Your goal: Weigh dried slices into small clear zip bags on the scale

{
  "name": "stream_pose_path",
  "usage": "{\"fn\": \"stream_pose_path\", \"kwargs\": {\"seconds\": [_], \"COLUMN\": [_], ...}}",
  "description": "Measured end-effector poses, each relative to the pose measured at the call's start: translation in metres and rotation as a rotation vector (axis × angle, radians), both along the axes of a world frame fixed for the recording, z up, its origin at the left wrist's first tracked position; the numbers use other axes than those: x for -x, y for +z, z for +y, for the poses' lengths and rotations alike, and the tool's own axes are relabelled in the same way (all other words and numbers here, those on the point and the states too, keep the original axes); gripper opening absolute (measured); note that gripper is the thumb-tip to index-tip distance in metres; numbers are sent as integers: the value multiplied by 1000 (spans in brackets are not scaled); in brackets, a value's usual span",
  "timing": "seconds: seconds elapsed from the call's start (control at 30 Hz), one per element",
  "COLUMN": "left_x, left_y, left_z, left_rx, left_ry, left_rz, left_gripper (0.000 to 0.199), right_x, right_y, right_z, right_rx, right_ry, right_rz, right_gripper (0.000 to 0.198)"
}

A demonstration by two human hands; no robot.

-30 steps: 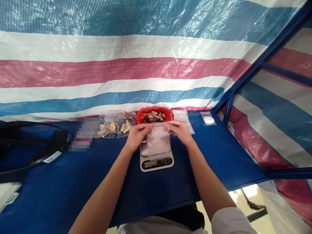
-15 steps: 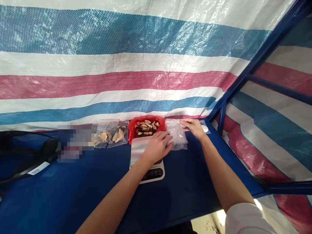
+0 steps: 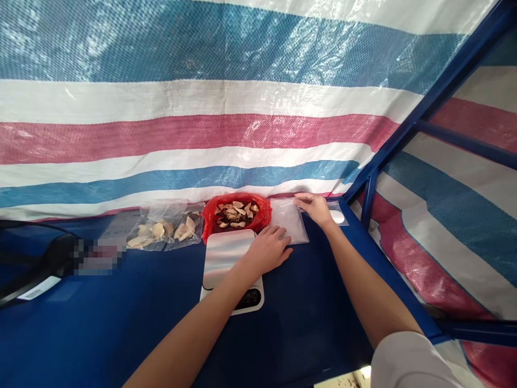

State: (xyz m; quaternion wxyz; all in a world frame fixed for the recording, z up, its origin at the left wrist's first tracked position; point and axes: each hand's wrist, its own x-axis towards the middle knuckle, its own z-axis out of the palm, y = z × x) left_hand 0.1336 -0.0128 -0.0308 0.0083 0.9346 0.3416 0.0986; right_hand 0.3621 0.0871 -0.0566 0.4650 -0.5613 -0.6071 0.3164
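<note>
Clear plastic bags (image 3: 291, 222) lie flat at the back of the table, their number hard to tell. My right hand (image 3: 315, 209) pinches the far right corner of them between thumb and fingers. My left hand (image 3: 270, 249) is open, fingers spread, with its fingertips at the bags' near left edge. Its wrist passes over a white kitchen scale (image 3: 228, 256) with a silvery plate, hiding part of the scale's dark button panel. Behind the scale, a red plastic bag (image 3: 264, 214) stands open, full of dried brown and cream slices (image 3: 236, 214).
Left of the red bag lie clear bags holding pale dried pieces (image 3: 159, 230). A black strap with a white label (image 3: 39, 288) lies at far left. At right is a small clear packet with a white disc (image 3: 336, 216). Striped sheeting (image 3: 194, 132) and a blue frame (image 3: 404, 137) enclose the table.
The clear bags under my hands went from crumpled to smooth and flat. My left hand shifted right relative to the scale. The camera view moved slightly.
</note>
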Motion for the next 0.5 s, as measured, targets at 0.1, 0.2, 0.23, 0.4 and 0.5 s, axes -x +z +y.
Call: {"fn": "stream_pose_path", "kwargs": {"seconds": [0.1,0.2,0.23,0.4,0.5], "left_x": [-3,-6,-6,-6,-2], "left_y": [1,3,3,1,-1], "left_z": [-1,-3,-3,-2,-2], "left_rx": [39,55,59,46,22], "left_ry": [23,36,39,25,2], "left_rz": [31,47,50,25,9], "left_gripper": [29,30,30,30,29], "right_x": [-3,1,5,19,21], "right_y": [3,7,7,-4,-9], "right_z": [-12,-30,-34,-40,-36], "right_rx": [-150,-288,-344,-393,-368], "right_ry": [-91,-51,24,291,340], "right_rz": [-199,-338,-371,-615,-769], "right_gripper": [29,30,29,31,34]}}
